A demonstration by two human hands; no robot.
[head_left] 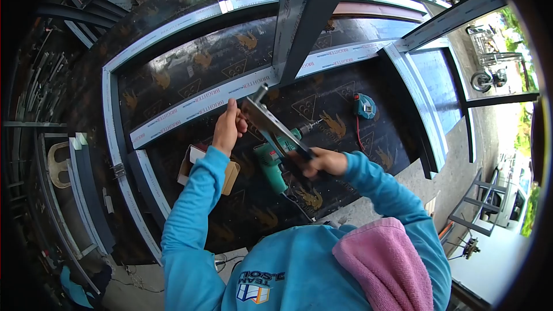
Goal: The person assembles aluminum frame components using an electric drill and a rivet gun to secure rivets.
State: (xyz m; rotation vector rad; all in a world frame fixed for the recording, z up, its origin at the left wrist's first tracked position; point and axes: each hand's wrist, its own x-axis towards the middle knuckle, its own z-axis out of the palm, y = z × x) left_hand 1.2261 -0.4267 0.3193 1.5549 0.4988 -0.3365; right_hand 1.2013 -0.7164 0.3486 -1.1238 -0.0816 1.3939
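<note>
A metal clamp-like tool (268, 120) is held over the dark table, slanting from upper left to lower right. My right hand (322, 163) is wrapped round its lower end. My left hand (230, 128) is beside its upper end, fingers curled together; whether they grip anything is hard to make out. Beneath the tool lies a green power drill (272, 170), its bit pointing right. An opened cardboard box (231, 177) sits just below my left hand. Behind the tool runs a film-covered aluminium bar (201, 103), joined to an upright profile (291, 23).
A teal tape measure (364, 106) with a red cord lies right of the drill. Film-covered frame profiles (420, 101) stand at the right, and more (115, 121) run along the left. A metal rack (478, 201) and a motorcycle (488, 79) are beyond the table at the right.
</note>
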